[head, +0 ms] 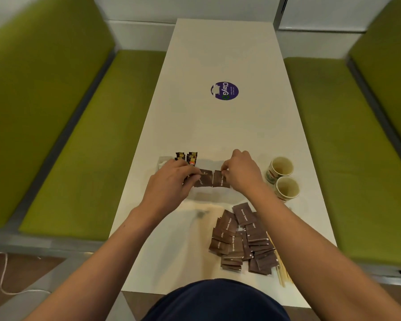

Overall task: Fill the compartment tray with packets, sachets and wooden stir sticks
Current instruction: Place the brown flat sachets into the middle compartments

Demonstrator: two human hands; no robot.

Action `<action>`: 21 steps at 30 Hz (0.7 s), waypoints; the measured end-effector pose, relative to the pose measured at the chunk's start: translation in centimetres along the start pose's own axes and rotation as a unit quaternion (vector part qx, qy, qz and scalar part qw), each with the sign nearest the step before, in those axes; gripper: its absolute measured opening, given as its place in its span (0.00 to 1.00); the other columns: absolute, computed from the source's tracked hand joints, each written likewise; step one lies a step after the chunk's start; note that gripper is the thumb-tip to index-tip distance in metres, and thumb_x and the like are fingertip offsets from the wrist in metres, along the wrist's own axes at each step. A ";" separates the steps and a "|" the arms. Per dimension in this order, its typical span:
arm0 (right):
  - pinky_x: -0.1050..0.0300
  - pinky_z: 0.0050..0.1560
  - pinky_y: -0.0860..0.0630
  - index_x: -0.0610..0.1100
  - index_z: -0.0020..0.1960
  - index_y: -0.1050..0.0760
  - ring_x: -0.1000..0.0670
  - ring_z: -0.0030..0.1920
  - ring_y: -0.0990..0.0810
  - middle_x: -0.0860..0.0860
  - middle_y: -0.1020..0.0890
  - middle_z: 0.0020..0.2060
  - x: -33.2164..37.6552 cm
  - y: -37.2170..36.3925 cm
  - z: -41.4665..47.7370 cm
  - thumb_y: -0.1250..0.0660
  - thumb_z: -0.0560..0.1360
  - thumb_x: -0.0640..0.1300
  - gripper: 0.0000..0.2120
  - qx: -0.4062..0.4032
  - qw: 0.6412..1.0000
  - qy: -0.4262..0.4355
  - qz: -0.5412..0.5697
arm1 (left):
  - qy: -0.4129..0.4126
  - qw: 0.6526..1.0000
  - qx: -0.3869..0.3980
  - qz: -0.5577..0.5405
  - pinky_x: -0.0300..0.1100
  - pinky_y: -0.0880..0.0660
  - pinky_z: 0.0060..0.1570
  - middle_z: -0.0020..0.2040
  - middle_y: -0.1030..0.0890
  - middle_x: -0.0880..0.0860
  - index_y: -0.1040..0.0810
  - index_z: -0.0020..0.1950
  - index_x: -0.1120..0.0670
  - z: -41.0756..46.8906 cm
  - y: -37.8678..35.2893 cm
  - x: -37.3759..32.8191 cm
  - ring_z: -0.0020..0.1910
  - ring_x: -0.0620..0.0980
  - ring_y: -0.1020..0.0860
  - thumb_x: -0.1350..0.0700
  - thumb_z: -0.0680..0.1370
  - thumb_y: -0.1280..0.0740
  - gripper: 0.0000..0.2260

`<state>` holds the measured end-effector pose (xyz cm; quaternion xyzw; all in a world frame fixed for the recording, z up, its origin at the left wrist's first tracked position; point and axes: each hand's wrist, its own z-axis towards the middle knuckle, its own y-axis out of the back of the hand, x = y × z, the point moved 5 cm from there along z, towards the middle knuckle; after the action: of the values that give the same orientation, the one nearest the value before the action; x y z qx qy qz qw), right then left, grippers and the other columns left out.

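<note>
Nearer than tray [208, 163]: pile [241, 239], sticks [281, 272] alongside. Over tray middle: sachet [203, 179] pinched in left hand [171, 179], second sachet [220, 179] pinched in right hand [241, 174]. Lower upright, edges aligned; release once seated. Tray's far-left: packets [186, 157] standing.

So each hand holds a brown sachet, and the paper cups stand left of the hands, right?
No: the head view shows the paper cups standing right of the hands. The left hand and right hand do each hold a brown sachet.
</note>
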<state>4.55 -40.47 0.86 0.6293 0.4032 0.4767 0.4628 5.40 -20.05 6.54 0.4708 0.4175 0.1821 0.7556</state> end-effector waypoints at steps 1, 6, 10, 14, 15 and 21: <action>0.47 0.52 0.25 0.48 0.62 0.17 0.43 0.60 0.28 0.47 0.24 0.56 -0.1 0.1 -0.2 0.33 0.81 0.47 0.12 -0.017 1.000 0.001 0.000 | 0.005 1.000 0.011 0.012 0.45 0.27 0.40 0.51 0.19 0.44 0.15 0.56 0.46 0.3 0.0 -0.1 0.54 0.48 0.27 0.49 0.82 0.34 0.08; 0.52 0.47 0.29 0.49 0.61 0.17 0.45 0.58 0.26 0.50 0.23 0.50 -1.1 1.1 -2.8 0.35 0.81 0.49 0.11 -0.090 0.993 -0.019 0.068 | 0.014 0.995 0.059 0.079 0.44 0.30 0.39 0.51 0.20 0.45 0.17 0.57 0.44 2.9 0.0 -1.3 0.54 0.48 0.28 0.48 0.83 0.38 0.10; 0.53 0.46 0.30 0.50 0.56 0.16 0.49 0.52 0.26 0.56 0.28 0.43 -2.1 1.4 -6.6 0.33 0.80 0.49 0.08 -0.130 0.979 -0.023 0.155 | 0.013 0.983 0.115 0.141 0.46 0.30 0.40 0.51 0.19 0.48 0.16 0.56 0.47 5.8 -1.9 -1.6 0.57 0.51 0.27 0.53 0.83 0.38 0.10; 0.56 0.47 0.31 0.49 0.55 0.16 0.53 0.48 0.26 0.56 0.26 0.42 -2.8 0.8 -9.6 0.30 0.79 0.48 0.07 -0.126 0.971 -0.020 0.202 | 0.012 0.962 0.165 0.217 0.45 0.32 0.38 0.49 0.18 0.51 0.16 0.53 0.50 7.7 -4.7 -0.8 0.58 0.52 0.26 0.57 0.80 0.34 0.08; 0.57 0.47 0.32 0.48 0.55 0.16 0.53 0.47 0.26 0.56 0.26 0.42 -3.0 0.5 -10.2 0.30 0.79 0.48 0.07 -0.120 0.972 -0.020 0.203 | -0.002 0.954 0.171 0.248 0.44 0.34 0.35 0.49 0.19 0.51 0.16 0.53 0.50 8.0 -5.3 -0.7 0.57 0.52 0.26 0.58 0.79 0.33 0.07; 0.58 0.50 0.30 0.49 0.56 0.16 0.51 0.54 0.25 0.56 0.22 0.49 -4.4 -1.4 -12.5 0.30 0.79 0.48 0.08 -0.073 0.983 -0.018 0.167 | -0.066 0.945 0.126 0.294 0.43 0.32 0.28 0.47 0.22 0.49 0.15 0.50 0.52 8.0 -6.7 -0.5 0.53 0.52 0.27 0.59 0.76 0.29 0.06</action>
<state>-8.66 -41.82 -0.06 0.6607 0.2479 0.5644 0.4284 10.75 -28.17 2.67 0.6747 0.2291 0.3102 0.6294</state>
